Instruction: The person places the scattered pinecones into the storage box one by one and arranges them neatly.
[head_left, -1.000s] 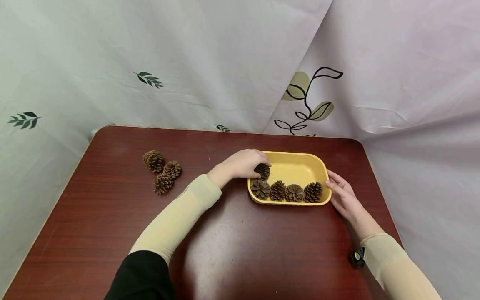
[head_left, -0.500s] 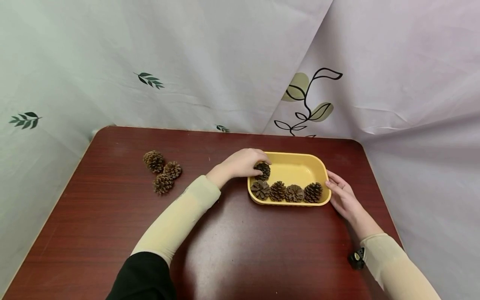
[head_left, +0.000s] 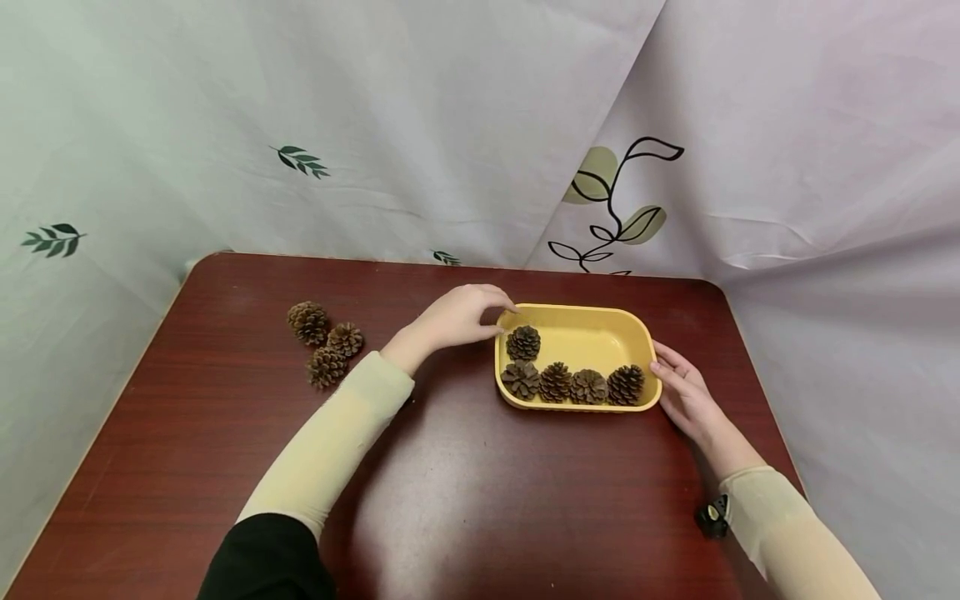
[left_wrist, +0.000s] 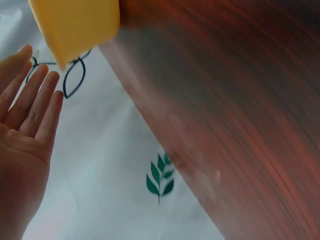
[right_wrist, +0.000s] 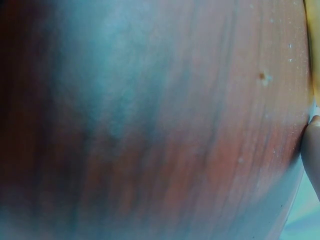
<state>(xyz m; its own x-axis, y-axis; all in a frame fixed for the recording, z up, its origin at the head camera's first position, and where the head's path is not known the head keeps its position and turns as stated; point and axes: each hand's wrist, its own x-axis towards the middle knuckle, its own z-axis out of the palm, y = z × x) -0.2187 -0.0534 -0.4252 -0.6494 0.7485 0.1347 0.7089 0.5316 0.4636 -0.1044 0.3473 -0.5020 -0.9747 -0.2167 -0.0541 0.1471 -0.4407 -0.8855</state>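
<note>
Half a second on, the left hand [head_left: 461,318] has backed off the dark pinecone [head_left: 523,342] and holds nothing. Nearest, the right hand [head_left: 690,398] has its thumb at the right end of the yellow tray [head_left: 588,329]; whether it pinches there I can't tell, as the right wrist view catches only a fingertip [right_wrist: 314,132] and a sliver of yellow. Four pinecones [head_left: 556,382] line the tray's near side, and the dark one sits behind the leftmost, just beside the left thumb [head_left: 489,332]. Only the left wrist view shows that hand's palm [left_wrist: 22,162], fingers [left_wrist: 41,104] straight. Off left lie three loose pinecones [head_left: 327,367], and behind everything hangs the leaf-printed cloth [head_left: 420,125].
</note>
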